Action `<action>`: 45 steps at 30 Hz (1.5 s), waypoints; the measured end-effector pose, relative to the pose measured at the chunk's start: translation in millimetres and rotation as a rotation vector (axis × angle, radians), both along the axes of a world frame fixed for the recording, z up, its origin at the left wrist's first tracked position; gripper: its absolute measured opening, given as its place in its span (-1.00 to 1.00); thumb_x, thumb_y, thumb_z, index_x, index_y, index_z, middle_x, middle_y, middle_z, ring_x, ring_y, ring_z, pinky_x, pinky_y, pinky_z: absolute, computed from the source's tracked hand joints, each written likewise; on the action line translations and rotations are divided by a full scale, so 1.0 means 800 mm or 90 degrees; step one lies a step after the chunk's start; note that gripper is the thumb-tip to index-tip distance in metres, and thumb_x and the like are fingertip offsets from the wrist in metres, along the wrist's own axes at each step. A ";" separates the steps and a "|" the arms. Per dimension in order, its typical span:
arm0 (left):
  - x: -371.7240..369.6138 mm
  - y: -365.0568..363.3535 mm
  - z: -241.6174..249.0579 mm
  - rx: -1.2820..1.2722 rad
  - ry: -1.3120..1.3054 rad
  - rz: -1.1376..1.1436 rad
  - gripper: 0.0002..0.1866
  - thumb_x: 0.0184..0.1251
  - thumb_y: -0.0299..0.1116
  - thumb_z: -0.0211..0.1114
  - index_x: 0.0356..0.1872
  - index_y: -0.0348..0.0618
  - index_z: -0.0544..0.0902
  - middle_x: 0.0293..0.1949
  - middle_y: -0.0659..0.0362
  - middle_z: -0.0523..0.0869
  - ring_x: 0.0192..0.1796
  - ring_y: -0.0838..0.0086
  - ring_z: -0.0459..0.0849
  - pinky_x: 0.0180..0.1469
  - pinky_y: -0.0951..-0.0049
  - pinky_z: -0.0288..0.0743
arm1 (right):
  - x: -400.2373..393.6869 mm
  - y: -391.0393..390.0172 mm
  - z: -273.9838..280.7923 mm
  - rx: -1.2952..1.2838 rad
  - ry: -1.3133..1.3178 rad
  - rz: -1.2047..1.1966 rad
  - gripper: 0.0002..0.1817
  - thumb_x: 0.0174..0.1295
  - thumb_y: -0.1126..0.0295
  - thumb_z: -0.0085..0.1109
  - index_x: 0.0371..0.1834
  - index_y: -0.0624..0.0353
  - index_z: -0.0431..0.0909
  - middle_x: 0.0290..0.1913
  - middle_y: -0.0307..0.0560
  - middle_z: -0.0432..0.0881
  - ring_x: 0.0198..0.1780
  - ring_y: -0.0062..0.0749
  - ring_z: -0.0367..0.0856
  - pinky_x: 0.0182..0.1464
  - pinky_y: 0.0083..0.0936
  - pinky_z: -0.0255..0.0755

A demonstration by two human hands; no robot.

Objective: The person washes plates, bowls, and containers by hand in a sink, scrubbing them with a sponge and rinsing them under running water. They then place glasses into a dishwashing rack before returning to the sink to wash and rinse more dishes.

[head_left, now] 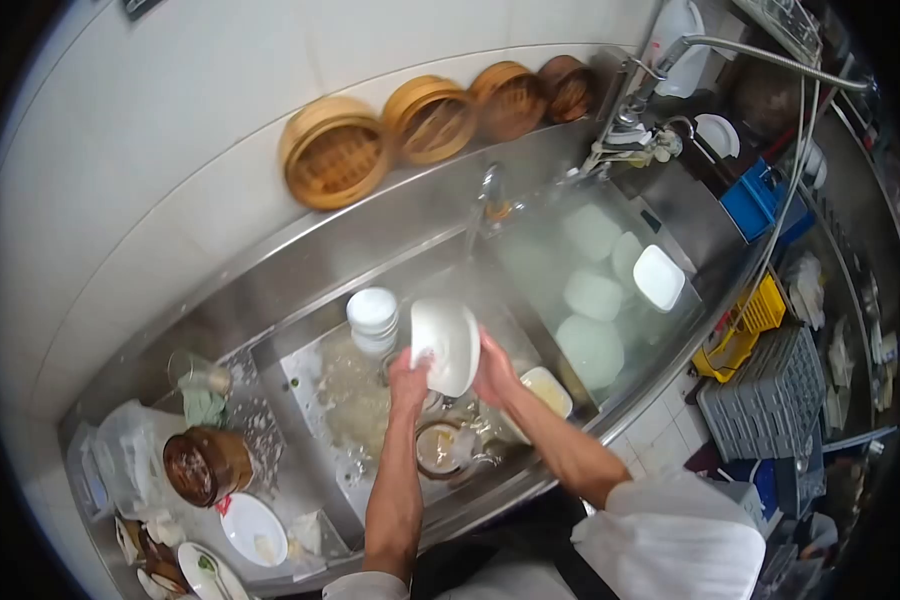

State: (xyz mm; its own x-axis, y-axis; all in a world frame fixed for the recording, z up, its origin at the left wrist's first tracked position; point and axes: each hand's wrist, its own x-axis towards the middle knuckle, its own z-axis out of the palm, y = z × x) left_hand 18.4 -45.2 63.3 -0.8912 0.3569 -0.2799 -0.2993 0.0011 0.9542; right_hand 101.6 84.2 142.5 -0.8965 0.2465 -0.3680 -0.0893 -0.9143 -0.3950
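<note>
A white bowl (454, 340) is tilted between my two hands above the middle sink basin. My left hand (408, 380) is closed on its near left edge, with the fingertips partly blurred against the inside. Around the right side curls my right hand (494, 370), its fingers partly hidden behind the bowl. Just left of the bowl stands a stack of small white bowls (373, 318). Below my hands, a round dish (440, 447) lies in the wet basin. A white dish with something yellowish in it (547, 391) sits to the right of my right hand.
Several bamboo steamers (336, 160) lean along the wall. The faucet (492, 190) runs into the sink. White dishes (592, 345) lie under cloudy water in the right basin. On the left counter are a brown pot (206, 467) and an oval plate (254, 528).
</note>
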 end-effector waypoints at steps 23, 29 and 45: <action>0.146 0.134 -0.099 -0.676 0.366 -0.510 -0.79 0.18 -0.28 0.19 -0.27 -0.14 0.70 -0.21 -0.02 0.72 -0.14 0.09 0.72 -0.06 0.17 0.60 | -0.195 0.168 0.045 0.389 -0.094 -0.104 -0.37 0.23 0.22 0.21 0.28 0.25 0.20 0.22 0.06 0.38 0.22 -0.16 0.38 0.27 -0.31 0.26; 0.129 0.145 -0.025 -0.708 0.479 -0.693 -0.79 0.20 -0.35 0.12 -0.30 -0.07 0.73 -0.22 -0.04 0.74 -0.16 0.14 0.74 -0.12 0.17 0.62 | -0.060 0.154 0.035 -0.021 0.092 0.009 -0.65 0.26 0.41 0.11 0.12 0.03 0.37 -0.02 -0.14 0.54 0.02 -0.32 0.53 0.07 -0.33 0.46; 0.057 -0.021 -0.005 0.027 -0.250 -0.159 -0.73 0.26 -0.49 0.19 -0.02 -0.25 0.59 -0.31 0.12 0.72 -0.47 0.57 0.65 -0.67 0.61 0.37 | 0.015 0.071 0.038 0.763 -0.261 0.198 -0.60 0.31 0.14 0.08 0.15 0.05 0.50 0.00 -0.12 0.63 0.00 -0.28 0.61 0.03 -0.37 0.47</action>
State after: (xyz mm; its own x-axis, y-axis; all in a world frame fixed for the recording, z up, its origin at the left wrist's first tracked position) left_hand 64.0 -61.7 59.0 -0.6055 0.5659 -0.5596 -0.6336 0.0826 0.7692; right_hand 113.6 140.7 173.1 -0.8506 0.4143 -0.3237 0.3816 0.0632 -0.9221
